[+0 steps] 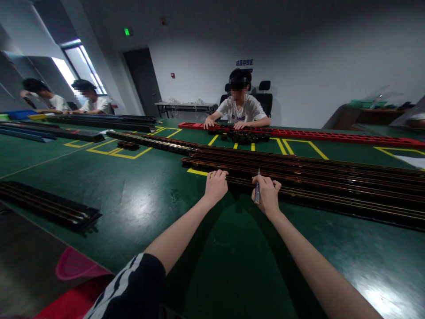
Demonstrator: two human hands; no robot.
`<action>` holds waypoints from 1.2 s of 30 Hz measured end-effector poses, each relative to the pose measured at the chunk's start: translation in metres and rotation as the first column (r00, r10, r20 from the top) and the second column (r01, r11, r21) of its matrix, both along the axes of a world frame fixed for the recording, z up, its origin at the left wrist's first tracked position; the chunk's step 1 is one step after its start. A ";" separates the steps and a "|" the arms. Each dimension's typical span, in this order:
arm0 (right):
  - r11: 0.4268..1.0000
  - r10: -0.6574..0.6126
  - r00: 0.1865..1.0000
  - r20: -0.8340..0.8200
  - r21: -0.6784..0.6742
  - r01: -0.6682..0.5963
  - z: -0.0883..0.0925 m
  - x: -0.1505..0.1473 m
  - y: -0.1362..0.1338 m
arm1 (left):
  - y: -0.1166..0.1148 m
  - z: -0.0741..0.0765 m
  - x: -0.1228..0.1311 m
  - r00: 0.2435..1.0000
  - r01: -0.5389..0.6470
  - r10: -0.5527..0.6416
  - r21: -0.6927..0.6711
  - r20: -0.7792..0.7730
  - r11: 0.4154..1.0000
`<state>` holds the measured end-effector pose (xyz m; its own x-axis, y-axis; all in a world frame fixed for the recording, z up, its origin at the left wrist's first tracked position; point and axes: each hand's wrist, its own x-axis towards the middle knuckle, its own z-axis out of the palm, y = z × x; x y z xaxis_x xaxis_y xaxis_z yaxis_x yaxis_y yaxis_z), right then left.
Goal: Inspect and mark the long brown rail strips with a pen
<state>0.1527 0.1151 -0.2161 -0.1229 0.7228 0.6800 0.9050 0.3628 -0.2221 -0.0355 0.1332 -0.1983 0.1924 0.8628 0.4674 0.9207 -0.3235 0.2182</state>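
Long dark rails with coppery edges (318, 177) lie side by side across the green table in front of me. My left hand (216, 185) is closed on the left end of the nearest dark rail (244, 180), fingers curled over it; the fingertips are partly hidden. A short way to the right, my right hand (267, 193) grips a slim pen-like tool (257, 194). The tool stands nearly upright, its thin tip pointing up and away from me. That hand is beside the same rail; whether it touches it I cannot tell.
Across the table (139, 221), a person (244, 104) handles black parts (245, 134) beside a long red rack (318, 134). More dark rails lie at the left edge (46, 204) and far left (99, 122). A pink basket (78, 265) stands below the table edge.
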 end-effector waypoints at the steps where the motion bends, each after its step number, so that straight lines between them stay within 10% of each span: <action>1: 1.000 0.012 0.999 -0.051 0.001 -0.012 0.000 0.000 0.000 | 0.000 0.000 0.000 1.000 -0.011 0.011 -0.001 0.012 1.000; 14: 1.000 0.008 0.969 -0.246 0.019 -0.004 0.005 -0.001 -0.002 | 0.004 0.004 -0.005 0.936 -0.130 0.194 -0.225 0.292 0.966; 36: 0.998 0.056 0.909 -0.412 0.015 -0.055 0.023 -0.003 0.003 | 0.012 -0.001 0.001 0.951 -0.053 0.158 -0.360 0.267 0.931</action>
